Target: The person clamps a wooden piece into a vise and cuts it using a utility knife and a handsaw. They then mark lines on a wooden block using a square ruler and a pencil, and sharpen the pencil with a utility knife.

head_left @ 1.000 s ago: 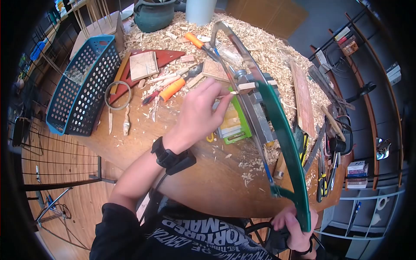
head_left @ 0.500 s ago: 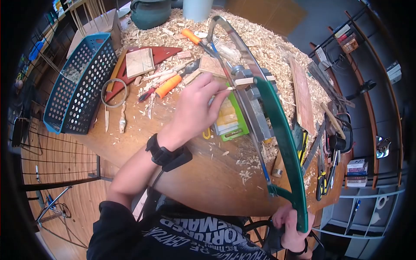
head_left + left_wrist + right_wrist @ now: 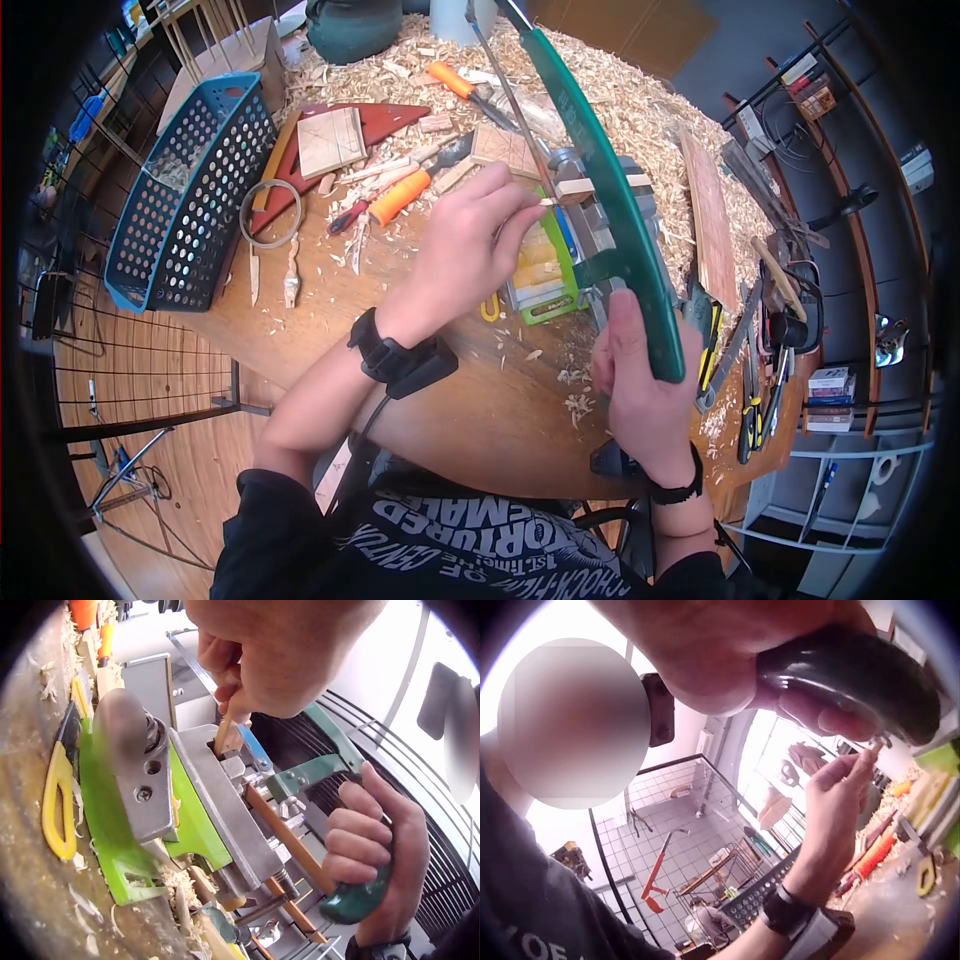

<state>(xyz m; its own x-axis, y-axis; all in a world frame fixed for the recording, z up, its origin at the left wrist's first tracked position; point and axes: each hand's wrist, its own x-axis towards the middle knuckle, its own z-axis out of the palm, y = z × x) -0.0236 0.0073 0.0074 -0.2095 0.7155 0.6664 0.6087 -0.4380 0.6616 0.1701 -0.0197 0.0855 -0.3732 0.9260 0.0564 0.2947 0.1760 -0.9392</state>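
Note:
My right hand grips the handle end of a green-framed hacksaw. The blade crosses a thin wooden strip close to my left fingertips. This strip sits between the jaws of a grey metal vise, seen up close in the left wrist view. With thumb and fingers, my left hand pinches the strip's near end. Beside the vise lies a bright green tray with yellow and pale pieces inside. Fingers wrap round the saw's dark handle in the right wrist view.
Wood shavings heap across the back of the table. A perforated blue basket stands left, near a tape ring and an orange-handled tool. Pliers and other tools lie along the right edge.
My right hand has pushed the saw far forward, from the table's front edge up beside the vise. The left hand still pinches the strip in about the same place.

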